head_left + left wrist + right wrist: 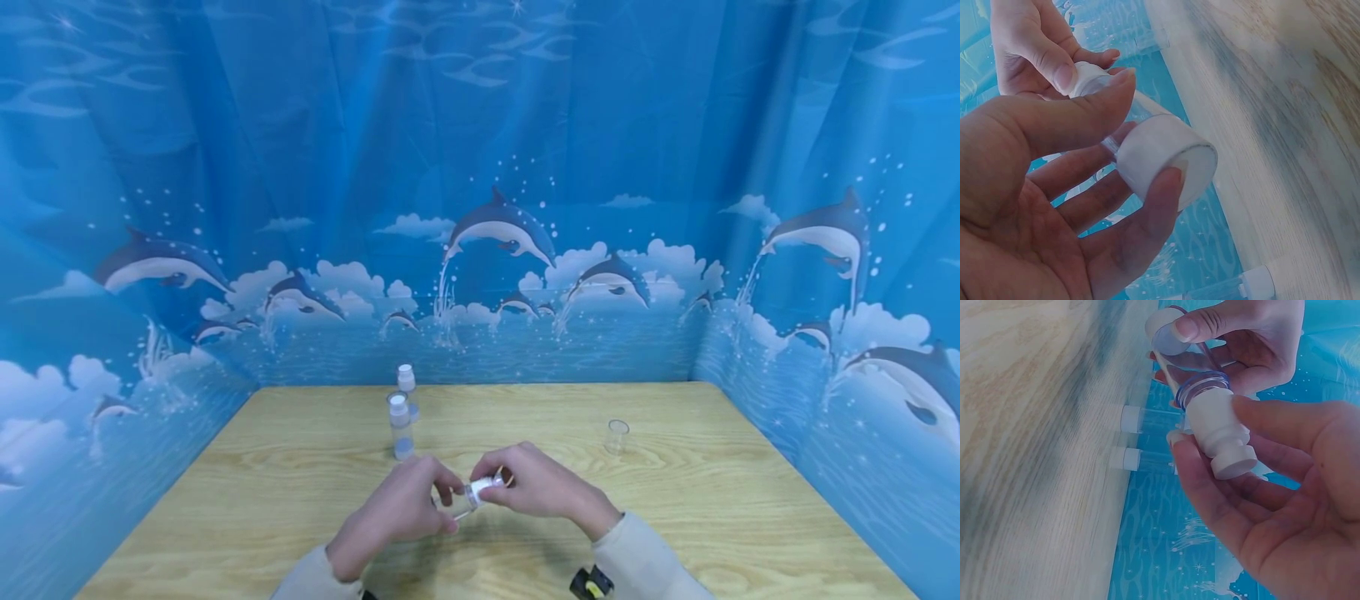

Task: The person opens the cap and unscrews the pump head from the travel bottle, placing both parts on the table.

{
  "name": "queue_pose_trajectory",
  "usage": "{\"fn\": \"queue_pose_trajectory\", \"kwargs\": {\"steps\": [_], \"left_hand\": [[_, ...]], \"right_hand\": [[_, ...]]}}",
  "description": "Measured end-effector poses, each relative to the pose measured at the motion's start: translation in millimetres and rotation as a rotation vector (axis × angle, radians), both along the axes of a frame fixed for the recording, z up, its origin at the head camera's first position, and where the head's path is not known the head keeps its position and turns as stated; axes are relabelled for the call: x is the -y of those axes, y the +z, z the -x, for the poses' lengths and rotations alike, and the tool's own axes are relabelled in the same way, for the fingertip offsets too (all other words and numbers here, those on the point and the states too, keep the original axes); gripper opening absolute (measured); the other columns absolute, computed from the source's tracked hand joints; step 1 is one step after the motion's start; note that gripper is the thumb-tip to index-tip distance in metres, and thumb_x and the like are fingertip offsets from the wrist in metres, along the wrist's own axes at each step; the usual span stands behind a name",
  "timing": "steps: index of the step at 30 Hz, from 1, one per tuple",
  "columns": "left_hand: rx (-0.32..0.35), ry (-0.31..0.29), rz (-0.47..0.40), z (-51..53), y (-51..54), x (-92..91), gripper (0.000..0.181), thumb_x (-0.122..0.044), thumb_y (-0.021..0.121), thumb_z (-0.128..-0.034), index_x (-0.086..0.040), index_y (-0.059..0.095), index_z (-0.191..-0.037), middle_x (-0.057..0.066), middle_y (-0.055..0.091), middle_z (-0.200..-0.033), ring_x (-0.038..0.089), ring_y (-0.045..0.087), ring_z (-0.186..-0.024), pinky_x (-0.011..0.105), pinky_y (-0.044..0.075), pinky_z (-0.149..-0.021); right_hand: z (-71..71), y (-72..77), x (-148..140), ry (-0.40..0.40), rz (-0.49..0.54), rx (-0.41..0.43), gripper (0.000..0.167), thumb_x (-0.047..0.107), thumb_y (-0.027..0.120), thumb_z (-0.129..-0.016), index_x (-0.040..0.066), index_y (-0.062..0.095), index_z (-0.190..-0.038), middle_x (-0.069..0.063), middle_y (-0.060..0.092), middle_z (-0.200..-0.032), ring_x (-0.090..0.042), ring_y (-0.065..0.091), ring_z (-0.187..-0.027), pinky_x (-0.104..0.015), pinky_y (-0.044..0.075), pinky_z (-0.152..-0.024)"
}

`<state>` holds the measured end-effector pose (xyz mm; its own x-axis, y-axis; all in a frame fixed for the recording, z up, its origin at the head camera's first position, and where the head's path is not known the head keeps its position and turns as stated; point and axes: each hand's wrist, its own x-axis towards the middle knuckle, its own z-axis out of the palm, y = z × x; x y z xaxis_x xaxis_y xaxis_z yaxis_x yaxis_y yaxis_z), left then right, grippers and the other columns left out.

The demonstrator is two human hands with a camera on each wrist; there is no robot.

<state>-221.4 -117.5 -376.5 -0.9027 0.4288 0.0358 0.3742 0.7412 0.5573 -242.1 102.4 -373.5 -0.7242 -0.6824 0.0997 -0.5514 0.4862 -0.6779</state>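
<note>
My left hand (pixel 408 504) grips the clear body of a small pump bottle (pixel 455 506), which is tilted above the table. Its thick white base (pixel 1163 153) faces the left wrist camera, with the left thumb and fingers around the lower part. At the other end, the thumb and fingers of my right hand (pixel 536 485) pinch the white pump head (pixel 1213 419). A clear collar (pixel 1200 386) shows just below that head. The see-through body looks empty in the right wrist view.
Two similar pump bottles (pixel 402 427) stand upright behind the left hand, one behind the other. A clear cap (pixel 617 438) sits on the wooden table (pixel 712 500) at right. A black object (pixel 591 583) lies by the right sleeve. Blue dolphin-print curtains (pixel 637 125) surround the table.
</note>
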Motion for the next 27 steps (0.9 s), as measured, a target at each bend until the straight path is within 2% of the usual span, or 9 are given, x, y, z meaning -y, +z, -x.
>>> {"fn": "queue_pose_trajectory", "kwargs": {"steps": [18, 27], "left_hand": [[-0.012, -0.012, -0.013, -1.6, -0.5, 0.9, 0.039, -0.008, 0.092, -0.0676, -0.011, 0.08, -0.105, -0.006, 0.073, -0.08, 0.011, 0.063, -0.075, 0.025, 0.051, -0.063], [0.003, -0.003, -0.013, -1.0, 0.0, 0.0, 0.04, -0.007, 0.092, -0.0679, -0.011, 0.08, -0.106, -0.005, 0.073, -0.081, 0.013, 0.064, -0.076, 0.026, 0.051, -0.064]], "right_hand": [[-1.8, 1.1, 1.3, -0.021, 0.021, -0.005, 0.023, 0.003, 0.077, -0.088, 0.009, 0.076, -0.109, -0.004, 0.076, -0.102, -0.001, 0.065, -0.085, -0.016, 0.057, -0.074], [-2.5, 2.2, 1.0, -0.016, 0.02, -0.025, 0.026, 0.001, 0.079, -0.085, 0.01, 0.076, -0.109, -0.002, 0.076, -0.104, -0.001, 0.065, -0.087, -0.016, 0.056, -0.075]]}}
